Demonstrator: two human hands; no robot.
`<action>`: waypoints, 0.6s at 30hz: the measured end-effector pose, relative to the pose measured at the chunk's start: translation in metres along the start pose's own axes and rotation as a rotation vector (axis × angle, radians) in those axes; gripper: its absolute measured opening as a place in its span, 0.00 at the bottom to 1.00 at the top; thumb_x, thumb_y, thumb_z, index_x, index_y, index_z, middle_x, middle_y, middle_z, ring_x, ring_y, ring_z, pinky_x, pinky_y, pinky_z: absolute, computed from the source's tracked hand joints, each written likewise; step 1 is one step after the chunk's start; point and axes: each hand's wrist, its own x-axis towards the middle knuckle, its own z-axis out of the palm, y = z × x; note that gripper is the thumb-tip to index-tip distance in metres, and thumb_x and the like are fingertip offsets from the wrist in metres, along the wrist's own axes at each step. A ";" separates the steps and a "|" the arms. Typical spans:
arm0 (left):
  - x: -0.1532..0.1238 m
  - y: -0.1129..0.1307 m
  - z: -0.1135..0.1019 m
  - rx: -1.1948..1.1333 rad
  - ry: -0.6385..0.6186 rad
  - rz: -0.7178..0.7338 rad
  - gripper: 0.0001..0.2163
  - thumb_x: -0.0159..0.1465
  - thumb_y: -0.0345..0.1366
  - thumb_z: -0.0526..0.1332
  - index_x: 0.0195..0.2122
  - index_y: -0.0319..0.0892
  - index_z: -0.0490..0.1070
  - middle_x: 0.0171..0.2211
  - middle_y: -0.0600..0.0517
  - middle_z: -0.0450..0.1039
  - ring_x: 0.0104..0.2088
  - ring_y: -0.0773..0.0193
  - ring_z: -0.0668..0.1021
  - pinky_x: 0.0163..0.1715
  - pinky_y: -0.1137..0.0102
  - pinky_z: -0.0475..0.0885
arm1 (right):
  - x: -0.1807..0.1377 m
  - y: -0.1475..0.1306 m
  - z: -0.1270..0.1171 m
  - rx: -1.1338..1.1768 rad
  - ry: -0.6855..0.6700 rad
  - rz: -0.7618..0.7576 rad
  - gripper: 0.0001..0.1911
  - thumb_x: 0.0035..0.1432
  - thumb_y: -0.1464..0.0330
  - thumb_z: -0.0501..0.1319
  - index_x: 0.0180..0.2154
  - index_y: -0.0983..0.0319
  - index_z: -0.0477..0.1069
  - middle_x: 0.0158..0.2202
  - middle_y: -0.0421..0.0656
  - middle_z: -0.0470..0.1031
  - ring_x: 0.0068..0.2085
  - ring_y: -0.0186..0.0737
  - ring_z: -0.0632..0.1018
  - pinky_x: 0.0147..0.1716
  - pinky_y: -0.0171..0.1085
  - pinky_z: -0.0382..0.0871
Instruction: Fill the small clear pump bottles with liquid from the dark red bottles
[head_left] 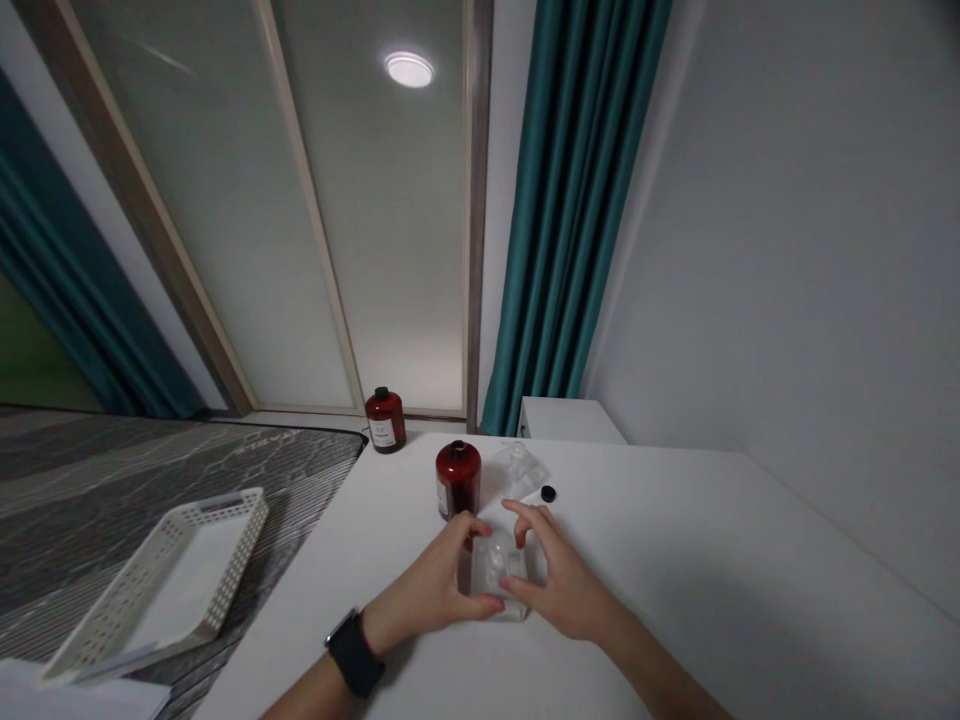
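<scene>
Both of my hands meet on a small clear plastic container (pixel 499 575) that lies on the white table (pixel 675 560). My left hand (pixel 439 580), with a black watch on its wrist, curls round the container's left side. My right hand (pixel 559 580) grips the right side, thumb low and fingers over the top. Just behind the hands stands an open dark red bottle (pixel 458 478). Its small black cap (pixel 548 493) lies to the right, and a second clear plastic piece (pixel 520 466) sits behind it.
Another dark red bottle (pixel 385 420) with a black cap stands on the sill by the window. A white perforated tray (pixel 161 580) rests on the grey patterned bed at left. Teal curtains (pixel 577 220) hang behind the table, and a white wall runs along the right.
</scene>
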 end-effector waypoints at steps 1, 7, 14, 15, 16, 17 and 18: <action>0.000 -0.001 0.002 -0.009 0.009 -0.004 0.26 0.52 0.33 0.72 0.49 0.43 0.63 0.49 0.48 0.70 0.47 0.53 0.73 0.49 0.61 0.69 | 0.001 -0.001 0.004 -0.001 -0.002 0.008 0.39 0.48 0.76 0.66 0.61 0.57 0.60 0.44 0.42 0.66 0.49 0.47 0.71 0.58 0.50 0.62; 0.002 -0.002 0.007 -0.053 0.016 -0.004 0.26 0.50 0.32 0.72 0.47 0.43 0.62 0.47 0.48 0.70 0.46 0.54 0.73 0.47 0.62 0.69 | 0.005 -0.002 0.015 0.004 0.041 0.009 0.36 0.49 0.76 0.63 0.61 0.58 0.60 0.48 0.45 0.66 0.51 0.48 0.71 0.58 0.50 0.63; 0.004 0.000 0.008 -0.061 0.012 0.012 0.26 0.51 0.32 0.72 0.48 0.42 0.63 0.48 0.47 0.70 0.48 0.53 0.74 0.49 0.62 0.69 | -0.003 -0.001 0.013 -0.007 0.032 -0.064 0.38 0.50 0.80 0.57 0.63 0.57 0.56 0.51 0.46 0.68 0.54 0.46 0.71 0.60 0.49 0.62; 0.003 0.001 0.008 -0.057 0.011 0.008 0.26 0.51 0.32 0.72 0.49 0.43 0.63 0.49 0.47 0.70 0.48 0.53 0.74 0.49 0.61 0.69 | -0.004 0.000 0.013 -0.006 0.031 -0.080 0.38 0.50 0.80 0.56 0.63 0.57 0.56 0.52 0.47 0.67 0.55 0.46 0.71 0.61 0.49 0.61; 0.003 0.002 0.007 -0.048 0.012 0.000 0.27 0.51 0.33 0.72 0.49 0.43 0.63 0.49 0.47 0.71 0.48 0.53 0.74 0.50 0.61 0.69 | -0.004 0.000 0.013 -0.010 0.038 -0.092 0.37 0.51 0.80 0.57 0.63 0.58 0.56 0.52 0.47 0.67 0.55 0.47 0.70 0.62 0.50 0.61; 0.003 0.004 0.007 -0.034 0.015 -0.009 0.27 0.51 0.33 0.72 0.49 0.43 0.63 0.49 0.47 0.71 0.48 0.53 0.74 0.50 0.60 0.69 | -0.004 0.000 0.013 -0.017 0.050 -0.095 0.36 0.51 0.79 0.57 0.62 0.58 0.57 0.52 0.47 0.67 0.55 0.47 0.70 0.61 0.50 0.61; 0.002 0.005 0.006 -0.016 0.018 -0.015 0.27 0.52 0.33 0.72 0.50 0.43 0.63 0.49 0.47 0.71 0.48 0.52 0.74 0.50 0.60 0.69 | -0.004 0.000 0.014 -0.026 0.067 -0.088 0.35 0.52 0.77 0.58 0.62 0.58 0.57 0.50 0.47 0.67 0.54 0.48 0.70 0.61 0.51 0.62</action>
